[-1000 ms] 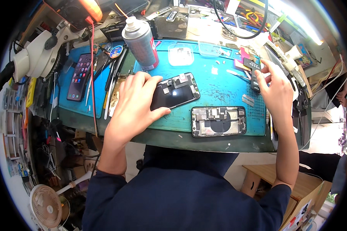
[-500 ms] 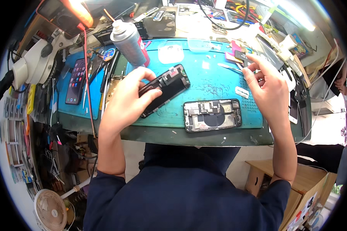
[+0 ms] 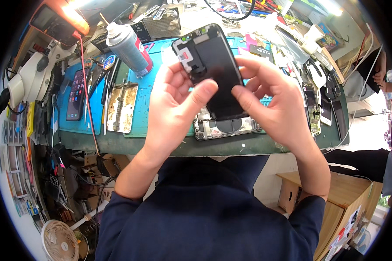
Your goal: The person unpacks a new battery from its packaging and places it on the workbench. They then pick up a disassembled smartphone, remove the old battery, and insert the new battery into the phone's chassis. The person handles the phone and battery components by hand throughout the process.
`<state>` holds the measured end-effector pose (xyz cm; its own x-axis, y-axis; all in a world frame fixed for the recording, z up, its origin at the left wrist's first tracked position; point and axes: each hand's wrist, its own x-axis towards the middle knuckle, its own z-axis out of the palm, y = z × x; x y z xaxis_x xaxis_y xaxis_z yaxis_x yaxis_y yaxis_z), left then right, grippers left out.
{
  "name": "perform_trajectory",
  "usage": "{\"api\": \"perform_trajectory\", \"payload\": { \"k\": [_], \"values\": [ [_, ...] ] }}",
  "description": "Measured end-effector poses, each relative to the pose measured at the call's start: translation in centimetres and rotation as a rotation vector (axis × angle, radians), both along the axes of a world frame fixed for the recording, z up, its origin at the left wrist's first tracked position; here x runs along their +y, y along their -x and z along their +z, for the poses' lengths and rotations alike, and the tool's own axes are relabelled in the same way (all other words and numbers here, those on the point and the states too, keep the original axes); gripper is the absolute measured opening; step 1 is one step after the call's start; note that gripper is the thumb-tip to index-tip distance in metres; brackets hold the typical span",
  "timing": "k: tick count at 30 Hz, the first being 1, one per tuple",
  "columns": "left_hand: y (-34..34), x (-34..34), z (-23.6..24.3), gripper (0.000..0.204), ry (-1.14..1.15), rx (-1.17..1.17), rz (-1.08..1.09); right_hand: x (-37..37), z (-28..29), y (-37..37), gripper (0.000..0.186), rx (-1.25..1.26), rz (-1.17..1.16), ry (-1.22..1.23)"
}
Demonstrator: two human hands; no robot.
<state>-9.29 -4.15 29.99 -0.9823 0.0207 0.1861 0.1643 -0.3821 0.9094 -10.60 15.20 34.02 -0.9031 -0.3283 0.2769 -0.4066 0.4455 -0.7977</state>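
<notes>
Between both hands, raised over the bench, is a phone screen assembly point(image 3: 224, 69) with its dark inner side and metal parts facing me. My left hand point(image 3: 178, 98) grips its left edge, thumb laid across the back of the panel. On the right edge, the fingers of my right hand point(image 3: 270, 93) are closed behind it and the thumb presses the near side. Below the panel, an opened phone body point(image 3: 204, 130) lies flat at the bench's front, partly hidden by the screen assembly and my hands.
A spray can point(image 3: 130, 50) stands at the back left of the blue mat point(image 3: 152, 48). Left of it lie a lit phone point(image 3: 76, 95) and a metal repair holder point(image 3: 123, 106). A red cable point(image 3: 86, 74) hangs down there. Phone parts crowd the right side, where another person's hand point(image 3: 380, 76) shows.
My left hand has lifted the screen assembly and swung it more upright toward the middle. My right hand has come in from the right and taken hold of its right edge.
</notes>
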Motion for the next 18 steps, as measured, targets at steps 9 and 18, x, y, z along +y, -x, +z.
{"api": "perform_trajectory", "payload": {
  "k": [9,18],
  "values": [
    [1.4,-0.3,0.1,0.031,-0.022,-0.059,-0.024,0.2,1.1,2.1,0.028,0.109,-0.042,-0.042],
    [2.1,-1.7,-0.1,0.030,-0.192,-0.159,-0.054,2.1,1.6,5.5,0.028,-0.045,0.157,-0.008]
  ]
}}
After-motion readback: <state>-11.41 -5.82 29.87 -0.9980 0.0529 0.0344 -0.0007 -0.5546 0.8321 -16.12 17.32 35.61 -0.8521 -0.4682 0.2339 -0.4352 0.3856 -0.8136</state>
